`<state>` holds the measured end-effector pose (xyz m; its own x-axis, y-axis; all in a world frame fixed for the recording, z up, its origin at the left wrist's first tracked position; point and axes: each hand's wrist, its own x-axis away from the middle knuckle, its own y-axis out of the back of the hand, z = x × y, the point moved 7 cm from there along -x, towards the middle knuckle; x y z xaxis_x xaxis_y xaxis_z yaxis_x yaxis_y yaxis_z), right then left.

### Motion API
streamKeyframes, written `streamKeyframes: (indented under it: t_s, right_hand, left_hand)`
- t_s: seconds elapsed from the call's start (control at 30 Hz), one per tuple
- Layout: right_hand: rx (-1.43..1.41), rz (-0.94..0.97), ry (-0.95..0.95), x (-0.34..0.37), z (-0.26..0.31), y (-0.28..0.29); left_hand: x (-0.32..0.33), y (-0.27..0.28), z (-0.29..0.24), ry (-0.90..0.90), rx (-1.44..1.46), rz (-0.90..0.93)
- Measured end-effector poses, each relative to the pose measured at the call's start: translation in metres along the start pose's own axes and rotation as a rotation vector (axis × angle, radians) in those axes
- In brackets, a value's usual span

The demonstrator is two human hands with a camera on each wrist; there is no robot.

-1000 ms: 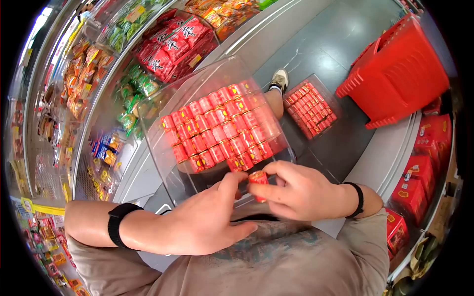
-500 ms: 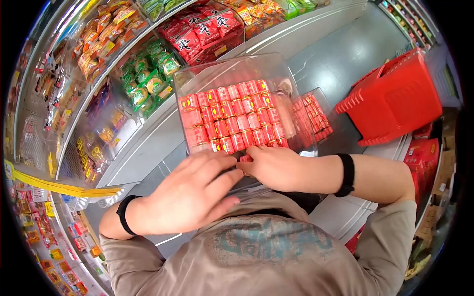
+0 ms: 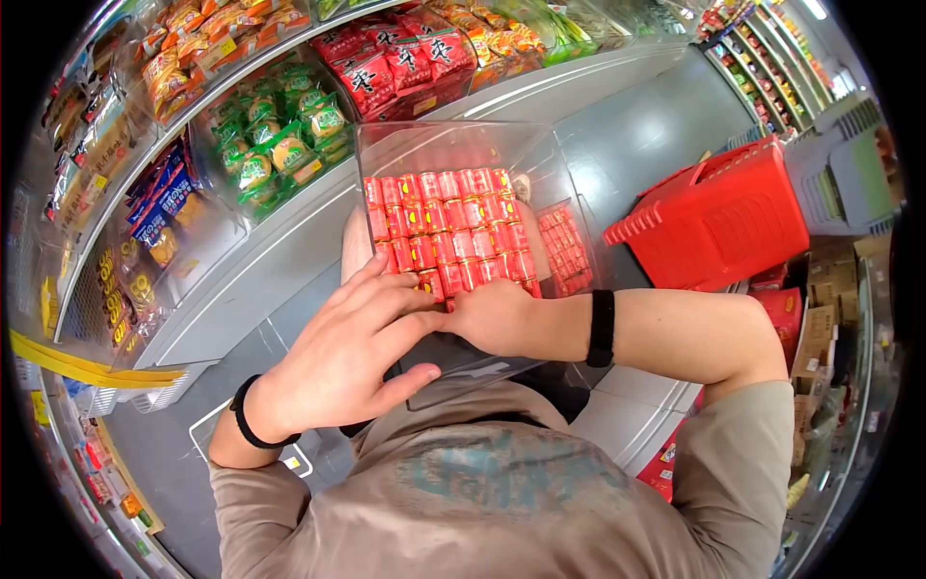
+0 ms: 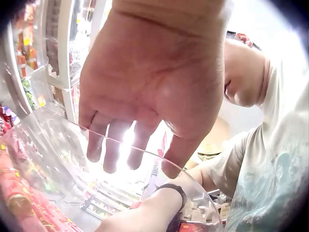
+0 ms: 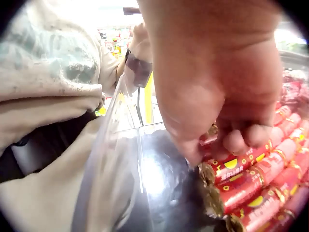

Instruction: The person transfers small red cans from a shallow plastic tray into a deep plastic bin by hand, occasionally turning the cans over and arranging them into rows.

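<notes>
Red paper-wrapped candy rolls (image 3: 449,217) lie in neat rows inside a clear plastic box (image 3: 463,135) in front of my body. My right hand (image 3: 502,318) reaches into the near part of the box. In the right wrist view its thumb and curled fingers pinch a red roll (image 5: 208,141), mostly hidden by the hand, beside the front row of gold-ended rolls (image 5: 251,181). My left hand (image 3: 347,343) is over the box's near left corner, fingers loosely extended and nothing held. The left wrist view shows its palm (image 4: 154,82) beside the clear box wall.
A smaller clear box of red rolls (image 3: 564,246) stands on the floor to the right, with a red basket (image 3: 719,227) beyond it. Shelves with green snack packs (image 3: 280,145) and red bags (image 3: 405,63) line the left and far side. Grey baskets (image 3: 854,164) stand far right.
My right hand has carried a red roll from in front of the box down into its near rows. My left hand has let go and spread its fingers. The head view has shifted.
</notes>
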<state>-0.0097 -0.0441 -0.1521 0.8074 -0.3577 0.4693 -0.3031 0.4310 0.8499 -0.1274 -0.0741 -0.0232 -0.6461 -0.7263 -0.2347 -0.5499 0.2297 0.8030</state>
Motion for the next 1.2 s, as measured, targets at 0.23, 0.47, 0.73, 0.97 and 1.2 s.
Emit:
streamKeyframes:
  t_s: [0.23,0.47,0.73,0.97,1.2]
  right_hand:
    - [-0.067,0.026,0.040,0.018,0.000,0.033]
    - [-0.152,-0.613,-0.413,0.140,-0.088,0.124]
    - [-0.861,-0.480,-0.570,0.174,-0.126,-0.010]
    - [-0.807,-0.589,-0.421,0.158,-0.092,-0.021]
    - [-0.655,-0.758,-0.388,0.178,-0.045,-0.010]
  left_hand:
    - [0.003,-0.005,0.010,-0.009,0.060,0.008]
    - [0.009,-0.012,0.021,0.029,0.050,-0.129]
    - [0.013,-0.034,0.074,0.551,0.721,-0.498]
    - [0.019,-0.055,0.090,0.594,0.839,-0.371]
    - [0.028,-0.054,0.091,0.536,0.933,-0.406]
